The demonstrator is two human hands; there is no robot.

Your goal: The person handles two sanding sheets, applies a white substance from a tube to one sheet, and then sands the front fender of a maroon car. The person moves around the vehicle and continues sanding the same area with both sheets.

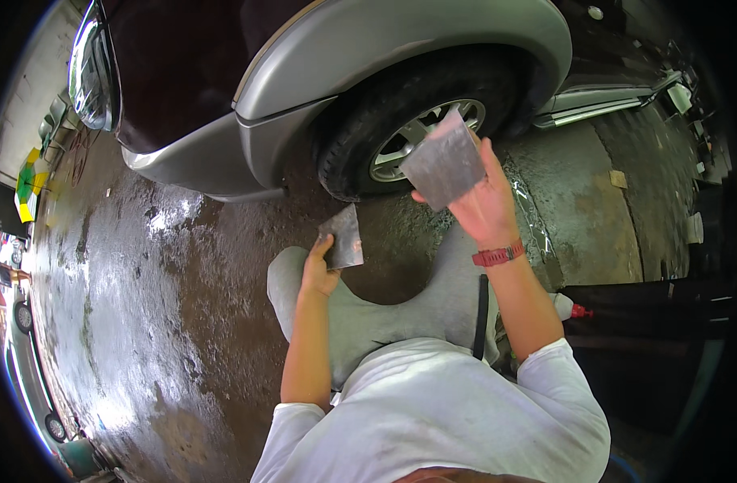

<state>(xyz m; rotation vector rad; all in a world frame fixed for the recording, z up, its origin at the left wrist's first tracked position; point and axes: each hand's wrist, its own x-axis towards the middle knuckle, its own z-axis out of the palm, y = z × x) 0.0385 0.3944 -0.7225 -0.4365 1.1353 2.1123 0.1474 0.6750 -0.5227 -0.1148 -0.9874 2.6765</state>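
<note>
Left fingers (324, 245) pinch smaller sheet (345, 238) by edge; larger sheet (445, 165) covers right fingers (492, 161), closure hidden.

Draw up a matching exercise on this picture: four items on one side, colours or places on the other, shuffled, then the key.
Column one:
1. Left hand
2. Right hand
3. Wristband
4. Shirt

Column two:
A. Red, around the right wrist
B. Holds the upper grey piece, seen against the wheel
C. White, on the person's upper body
D. Holds the lower grey piece, seen against the floor

Right pairs: 1-D, 2-B, 3-A, 4-C
</note>
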